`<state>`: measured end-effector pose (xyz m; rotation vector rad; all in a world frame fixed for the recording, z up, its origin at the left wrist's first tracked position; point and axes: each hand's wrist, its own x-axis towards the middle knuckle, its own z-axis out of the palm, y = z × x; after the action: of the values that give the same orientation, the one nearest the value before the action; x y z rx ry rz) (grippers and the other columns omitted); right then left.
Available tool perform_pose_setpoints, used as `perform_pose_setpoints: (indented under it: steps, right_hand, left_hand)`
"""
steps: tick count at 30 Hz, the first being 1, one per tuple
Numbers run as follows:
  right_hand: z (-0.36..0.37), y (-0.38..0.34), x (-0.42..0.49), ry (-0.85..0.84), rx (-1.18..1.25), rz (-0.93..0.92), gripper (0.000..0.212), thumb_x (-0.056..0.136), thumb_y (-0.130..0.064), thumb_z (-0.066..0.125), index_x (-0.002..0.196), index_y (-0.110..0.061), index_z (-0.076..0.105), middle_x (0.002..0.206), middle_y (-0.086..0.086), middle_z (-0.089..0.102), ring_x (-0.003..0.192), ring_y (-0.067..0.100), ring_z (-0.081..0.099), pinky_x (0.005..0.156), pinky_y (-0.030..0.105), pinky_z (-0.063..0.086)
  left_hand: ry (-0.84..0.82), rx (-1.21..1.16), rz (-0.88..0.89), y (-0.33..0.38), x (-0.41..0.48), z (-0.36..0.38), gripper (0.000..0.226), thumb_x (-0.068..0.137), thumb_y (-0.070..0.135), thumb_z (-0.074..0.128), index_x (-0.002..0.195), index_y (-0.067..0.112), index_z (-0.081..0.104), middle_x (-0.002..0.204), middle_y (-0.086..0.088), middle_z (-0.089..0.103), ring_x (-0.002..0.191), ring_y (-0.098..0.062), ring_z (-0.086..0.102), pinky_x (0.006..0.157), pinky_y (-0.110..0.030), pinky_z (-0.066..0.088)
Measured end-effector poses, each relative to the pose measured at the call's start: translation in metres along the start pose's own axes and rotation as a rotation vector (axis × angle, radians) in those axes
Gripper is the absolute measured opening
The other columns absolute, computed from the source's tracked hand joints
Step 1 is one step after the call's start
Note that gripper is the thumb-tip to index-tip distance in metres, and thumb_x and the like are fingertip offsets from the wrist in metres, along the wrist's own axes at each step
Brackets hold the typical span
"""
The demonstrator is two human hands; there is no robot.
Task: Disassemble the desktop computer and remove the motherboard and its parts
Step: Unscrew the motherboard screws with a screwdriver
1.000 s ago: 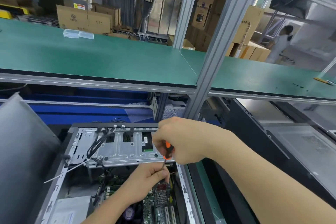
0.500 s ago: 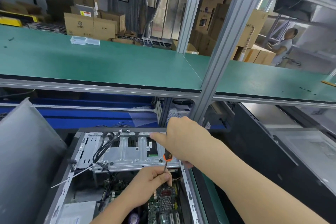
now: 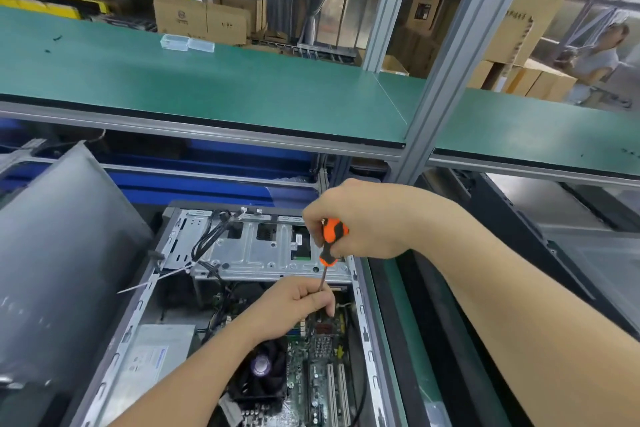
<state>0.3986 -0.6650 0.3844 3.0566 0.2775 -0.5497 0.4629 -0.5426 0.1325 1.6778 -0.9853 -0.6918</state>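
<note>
An open desktop computer case (image 3: 362, 315) lies on its side below me. Inside it I see the green motherboard (image 3: 318, 378), a black CPU fan (image 3: 261, 371) and a silver drive cage (image 3: 263, 253) with black cables (image 3: 207, 239). My right hand (image 3: 367, 218) grips the orange-and-black handle of a screwdriver (image 3: 330, 241), held upright over the case's upper right corner. My left hand (image 3: 298, 305) pinches the screwdriver's thin shaft just above the motherboard. The tip is hidden behind my left fingers.
A grey side panel (image 3: 59, 253) leans at the left of the case. A green shelf (image 3: 207, 87) on aluminium posts (image 3: 446, 55) spans overhead, with two clear plastic boxes (image 3: 187, 43) on it. Another dark case (image 3: 561, 253) lies at the right. A person (image 3: 595, 59) stands far right among cardboard boxes.
My right hand has risen and turned, so the orange handle now shows more fully. The view has dipped, showing more of the motherboard and fan. My left hand stays on the shaft.
</note>
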Motion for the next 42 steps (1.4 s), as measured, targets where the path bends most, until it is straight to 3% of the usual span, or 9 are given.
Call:
perform_pose_setpoints:
  steps: [4, 8, 12, 15, 19, 27, 33, 38, 42]
  right_hand:
    - [0.009, 0.001, 0.001, 0.011, -0.02, -0.078, 0.028, 0.085, 0.0, 0.059, 0.082, -0.026, 0.069, 0.084, -0.012, 0.062, 0.085, 0.013, 0.06, 0.067, 0.032, 0.052]
    - [0.009, 0.004, -0.002, 0.076, -0.006, -0.133, 0.025, 0.092, -0.05, 0.067, 0.11, -0.033, 0.062, 0.087, -0.017, 0.049, 0.084, 0.003, 0.047, 0.067, 0.026, 0.043]
    - [0.017, -0.009, 0.005, 0.339, -0.102, 0.17, 0.074, 0.082, -0.09, 0.039, 0.079, -0.018, 0.058, 0.071, -0.004, 0.052, 0.061, 0.018, 0.054, 0.05, 0.03, 0.039]
    - [0.032, -0.017, 0.02, 0.363, -0.064, 0.337, 0.065, 0.096, -0.074, 0.04, 0.082, -0.011, 0.043, 0.07, 0.002, 0.039, 0.054, 0.018, 0.037, 0.047, 0.028, 0.026]
    - [0.029, -0.009, 0.022, 0.319, 0.024, 0.198, 0.046, 0.102, -0.038, 0.055, 0.071, -0.015, 0.03, 0.068, 0.002, 0.039, 0.055, 0.016, 0.039, 0.046, 0.028, 0.025]
    - [0.014, -0.003, 0.002, 0.13, -0.023, -0.105, 0.005, 0.094, -0.024, 0.066, 0.089, -0.026, 0.065, 0.084, -0.012, 0.063, 0.077, 0.009, 0.058, 0.056, 0.024, 0.04]
    - [0.006, -0.003, 0.0, 0.004, -0.102, -0.149, 0.027, 0.085, -0.004, 0.062, 0.08, -0.028, 0.071, 0.089, -0.007, 0.068, 0.083, 0.013, 0.062, 0.068, 0.032, 0.054]
    - [0.009, 0.002, 0.0, 0.021, -0.083, -0.179, 0.025, 0.084, -0.007, 0.064, 0.083, -0.032, 0.068, 0.09, -0.008, 0.066, 0.085, 0.013, 0.06, 0.074, 0.042, 0.056]
    - [0.014, 0.007, -0.002, 0.156, -0.009, -0.132, 0.026, 0.088, -0.055, 0.068, 0.098, -0.032, 0.062, 0.085, -0.013, 0.058, 0.079, 0.002, 0.053, 0.067, 0.036, 0.049]
  left_hand:
    - [-0.011, -0.022, -0.004, 0.0, -0.001, 0.0, 0.036, 0.102, 0.052, 0.052, 0.098, 0.026, 0.076, 0.054, 0.011, 0.041, 0.051, -0.009, 0.032, 0.05, -0.019, 0.028]
    - [-0.04, -0.088, 0.001, 0.003, -0.003, 0.0, 0.034, 0.101, 0.048, 0.053, 0.09, 0.025, 0.076, 0.052, 0.007, 0.035, 0.049, -0.015, 0.027, 0.049, -0.026, 0.023]
    - [-0.041, -0.112, -0.018, 0.005, -0.003, -0.002, 0.034, 0.098, 0.05, 0.055, 0.086, 0.025, 0.074, 0.05, 0.006, 0.034, 0.048, -0.015, 0.026, 0.05, -0.029, 0.021]
    - [-0.031, -0.111, -0.043, 0.006, -0.004, -0.002, 0.034, 0.098, 0.049, 0.054, 0.086, 0.023, 0.073, 0.051, 0.001, 0.034, 0.049, -0.017, 0.026, 0.052, -0.031, 0.021]
    - [-0.032, -0.12, -0.05, 0.006, -0.006, -0.002, 0.032, 0.103, 0.04, 0.052, 0.086, 0.022, 0.072, 0.051, 0.001, 0.034, 0.048, -0.016, 0.026, 0.051, -0.03, 0.02]
    - [-0.067, -0.159, -0.049, 0.001, -0.007, -0.005, 0.033, 0.101, 0.044, 0.055, 0.091, 0.021, 0.075, 0.053, -0.003, 0.034, 0.05, -0.017, 0.024, 0.052, -0.033, 0.018]
    - [-0.163, -0.277, -0.034, -0.004, -0.006, -0.009, 0.039, 0.106, 0.048, 0.051, 0.111, 0.019, 0.075, 0.055, 0.0, 0.03, 0.051, -0.022, 0.02, 0.051, -0.028, 0.021]
    - [-0.173, -0.391, -0.031, -0.004, -0.006, -0.006, 0.035, 0.107, 0.042, 0.051, 0.108, 0.015, 0.074, 0.057, -0.004, 0.023, 0.051, -0.021, 0.017, 0.051, -0.026, 0.021]
    - [-0.169, -0.374, -0.031, -0.004, -0.005, -0.006, 0.032, 0.107, 0.039, 0.051, 0.093, 0.017, 0.07, 0.055, -0.005, 0.026, 0.051, -0.02, 0.018, 0.051, -0.028, 0.019]
